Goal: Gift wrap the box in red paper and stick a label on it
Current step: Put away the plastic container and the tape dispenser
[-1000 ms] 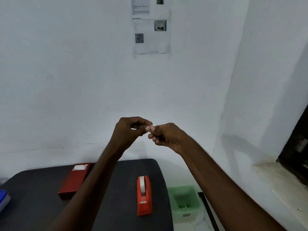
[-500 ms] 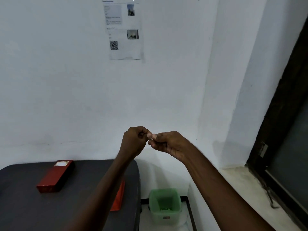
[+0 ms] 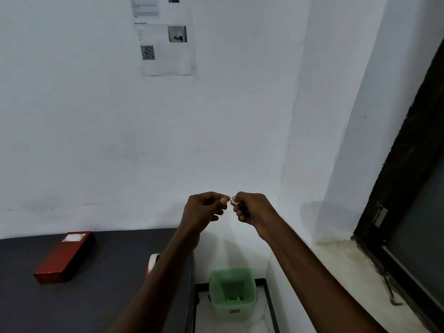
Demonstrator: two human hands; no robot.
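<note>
The box wrapped in red paper (image 3: 65,257) lies on the black table (image 3: 101,296) at the left, with a pale label (image 3: 74,237) stuck on its far end. My left hand (image 3: 204,211) and my right hand (image 3: 252,209) are raised in front of the white wall, above the gap beside the table, fingertips nearly touching. A tiny pale scrap (image 3: 232,201) is pinched in my right fingertips; what it is I cannot tell. My left fingers are curled closed beside it. The red tape dispenser (image 3: 152,261) is mostly hidden behind my left forearm.
A green bin (image 3: 231,293) stands on the floor right of the table, below my hands. A printed sheet with a QR code (image 3: 165,44) hangs on the wall. A dark door frame (image 3: 406,179) runs down the right side above a stone ledge.
The view has swung to the right, so the table and box sit further left. My hands stay pinched together and now hang above the green bin.
</note>
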